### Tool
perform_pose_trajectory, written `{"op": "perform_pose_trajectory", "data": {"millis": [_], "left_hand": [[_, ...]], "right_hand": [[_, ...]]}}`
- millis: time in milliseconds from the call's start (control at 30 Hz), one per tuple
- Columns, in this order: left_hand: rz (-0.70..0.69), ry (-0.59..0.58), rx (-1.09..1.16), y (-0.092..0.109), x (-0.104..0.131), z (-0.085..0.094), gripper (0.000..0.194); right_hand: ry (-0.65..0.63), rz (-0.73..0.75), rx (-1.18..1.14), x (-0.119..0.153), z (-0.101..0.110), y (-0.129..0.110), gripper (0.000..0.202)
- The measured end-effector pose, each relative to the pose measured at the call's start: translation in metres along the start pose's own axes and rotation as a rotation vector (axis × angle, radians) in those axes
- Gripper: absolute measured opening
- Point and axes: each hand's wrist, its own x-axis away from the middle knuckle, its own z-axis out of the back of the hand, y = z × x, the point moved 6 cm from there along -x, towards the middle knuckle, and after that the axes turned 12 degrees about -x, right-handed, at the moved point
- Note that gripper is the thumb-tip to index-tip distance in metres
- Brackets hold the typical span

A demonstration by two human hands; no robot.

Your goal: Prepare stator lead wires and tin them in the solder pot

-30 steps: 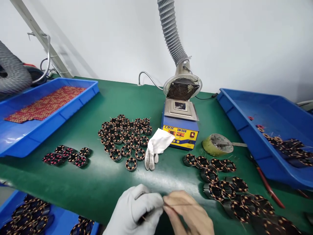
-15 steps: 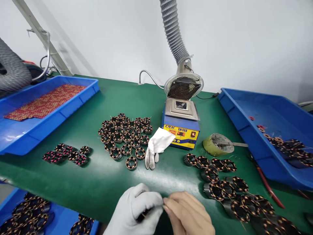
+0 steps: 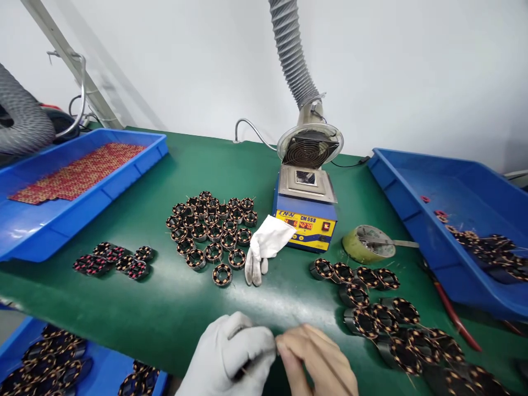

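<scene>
My left hand (image 3: 231, 355), in a white glove, is curled around a motor stator that is nearly all hidden; only a dark bit with a thin copper wire end (image 3: 244, 370) shows in the fold of the fingers. Against the glove's fingertips, my bare right hand (image 3: 315, 357) is closed in a pinch, and what it pinches is too small to make out. Both hands are low in the middle, over the bench's near edge. Beyond them lie a loose white glove (image 3: 266, 245) and a cluster of wound stators (image 3: 214, 231).
A blue solder pot (image 3: 305, 220) stands under a fume hose (image 3: 292, 52). To its right are a yellow-green tub (image 3: 363, 250), more stators (image 3: 383, 319), red-handled pliers (image 3: 457, 319) and a blue tray (image 3: 433, 176). Another blue tray (image 3: 82, 212) and several red-marked stators (image 3: 97, 264) are at left.
My right hand's fingers have shifted slightly, still meeting the left glove's fingertips. The left hand has barely turned. The digits on the pot's display differ.
</scene>
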Motion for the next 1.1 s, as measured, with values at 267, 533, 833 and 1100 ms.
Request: {"op": "perform_pose_trajectory", "data": {"millis": [267, 533, 833, 1100], "left_hand": [[-0.009, -0.037, 0.052, -0.006, 0.003, -0.002, 0.013], [0.047, -0.087, 0.134, -0.009, -0.003, -0.004, 0.015], [-0.084, 0.057, -0.148, 0.005, -0.002, 0.006, 0.017], [0.102, 0.06, 0.184, -0.011, -0.001, -0.007, 0.02]], "right_hand": [[-0.208, -0.463, -0.461, 0.009, -0.009, 0.028, 0.043], [-0.104, 0.278, 0.103, -0.011, 0.0, -0.012, 0.016], [-0.032, -0.139, 0.111, 0.001, -0.005, 0.012, 0.041], [-0.036, -0.252, -0.052, 0.001, -0.001, 0.023, 0.045]]}}
